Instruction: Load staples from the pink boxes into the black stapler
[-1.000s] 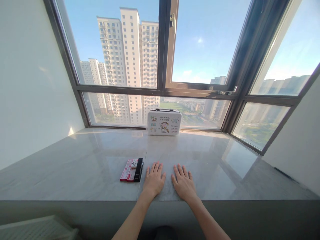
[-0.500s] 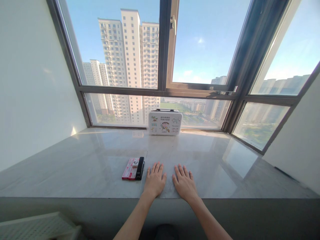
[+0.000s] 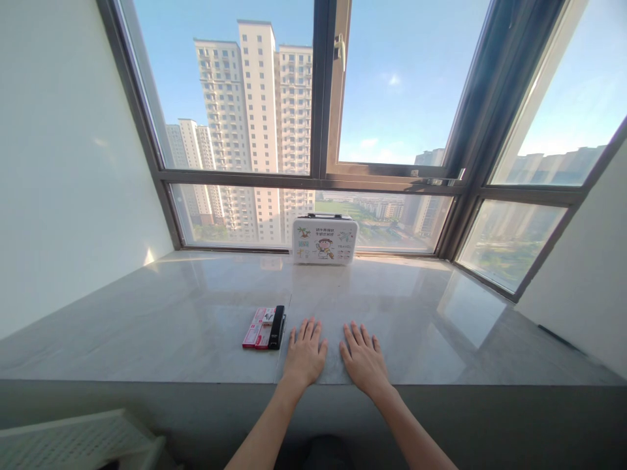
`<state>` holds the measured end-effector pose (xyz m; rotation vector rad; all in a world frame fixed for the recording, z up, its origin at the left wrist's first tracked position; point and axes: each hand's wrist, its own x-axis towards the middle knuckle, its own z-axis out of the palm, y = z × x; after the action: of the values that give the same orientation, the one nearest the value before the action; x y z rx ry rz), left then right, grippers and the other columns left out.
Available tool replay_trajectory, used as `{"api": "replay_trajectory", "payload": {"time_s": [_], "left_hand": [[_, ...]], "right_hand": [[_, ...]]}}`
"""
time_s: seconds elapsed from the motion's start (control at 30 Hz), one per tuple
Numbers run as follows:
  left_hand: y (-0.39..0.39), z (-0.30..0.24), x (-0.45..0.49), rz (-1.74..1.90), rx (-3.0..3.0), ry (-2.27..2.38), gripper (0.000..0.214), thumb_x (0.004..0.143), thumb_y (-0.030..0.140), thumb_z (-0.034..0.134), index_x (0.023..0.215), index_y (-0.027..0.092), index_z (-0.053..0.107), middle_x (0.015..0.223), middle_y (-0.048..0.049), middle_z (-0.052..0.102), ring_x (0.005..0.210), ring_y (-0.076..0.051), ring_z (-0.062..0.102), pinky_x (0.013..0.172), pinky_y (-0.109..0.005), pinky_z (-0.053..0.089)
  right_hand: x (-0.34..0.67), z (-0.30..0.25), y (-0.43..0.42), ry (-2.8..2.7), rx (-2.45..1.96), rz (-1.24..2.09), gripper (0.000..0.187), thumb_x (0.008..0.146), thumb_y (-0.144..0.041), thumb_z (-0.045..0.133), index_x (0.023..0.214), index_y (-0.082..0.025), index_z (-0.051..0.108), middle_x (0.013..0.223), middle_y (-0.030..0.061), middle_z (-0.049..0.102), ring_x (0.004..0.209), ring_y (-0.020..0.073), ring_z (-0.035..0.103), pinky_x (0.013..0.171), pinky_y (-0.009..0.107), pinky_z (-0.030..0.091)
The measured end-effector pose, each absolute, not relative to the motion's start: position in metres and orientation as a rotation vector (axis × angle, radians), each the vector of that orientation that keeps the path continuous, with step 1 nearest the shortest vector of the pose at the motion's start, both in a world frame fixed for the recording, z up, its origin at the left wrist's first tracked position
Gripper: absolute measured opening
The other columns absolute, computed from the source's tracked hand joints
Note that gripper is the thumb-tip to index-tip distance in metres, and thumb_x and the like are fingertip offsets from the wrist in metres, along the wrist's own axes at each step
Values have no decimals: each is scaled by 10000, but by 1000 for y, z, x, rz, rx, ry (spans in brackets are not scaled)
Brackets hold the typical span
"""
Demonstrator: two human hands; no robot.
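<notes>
My left hand (image 3: pixel 304 352) lies palm down on the grey marble-look windowsill (image 3: pixel 161 326), fingers spread and nothing held. Beside it, flat on the same surface, my right hand (image 3: pixel 363 356) also has its fingers apart and holds nothing. Just left of my left hand is a black stapler (image 3: pixel 277 328). It lies against red-and-white flat boxes (image 3: pixel 251 329), with a small white box (image 3: pixel 268 316) at their far end. Neither hand touches these things. Beyond both hands, a white case (image 3: pixel 325 241) with cartoon prints and a dark handle stands upright by the window.
A dark-framed window (image 3: pixel 235 177) rises behind the sill, with a handle (image 3: pixel 341 52) on one sash. White walls (image 3: pixel 63 150) close both sides. Below the sill's front edge, a pale perforated plastic piece (image 3: pixel 83 444) stands at the lower left.
The view has shifted very slightly. Both hands stay flat on the sill, and the stapler, boxes and case keep their places.
</notes>
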<state>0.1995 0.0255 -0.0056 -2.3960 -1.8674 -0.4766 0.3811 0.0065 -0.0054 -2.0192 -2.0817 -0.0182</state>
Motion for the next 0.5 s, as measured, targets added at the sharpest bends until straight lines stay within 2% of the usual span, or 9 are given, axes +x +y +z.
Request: {"api": "replay_trajectory", "payload": {"time_s": [0.23,0.5], "left_hand": [[24,-9,198,-501,-2399,-1850,589,995,522,183,1529,308,308,1621,-11,259,1499,-239,174,1212,-505,116],[33,-9,196,-518,-2432,-1851,591,982,540,216,1522,320,316,1619,-11,261,1500,-248,164,1211,-532,105]], "right_hand": [[381,-8,5,-2085,-2009,-31,602,1001,-515,224,1561,-293,247,1633,28,171,1504,275,82,1184,513,45],[379,-4,28,-2095,-2091,75,625,982,-563,228,1564,-336,207,1640,28,130,1498,344,34,1127,659,19]]}}
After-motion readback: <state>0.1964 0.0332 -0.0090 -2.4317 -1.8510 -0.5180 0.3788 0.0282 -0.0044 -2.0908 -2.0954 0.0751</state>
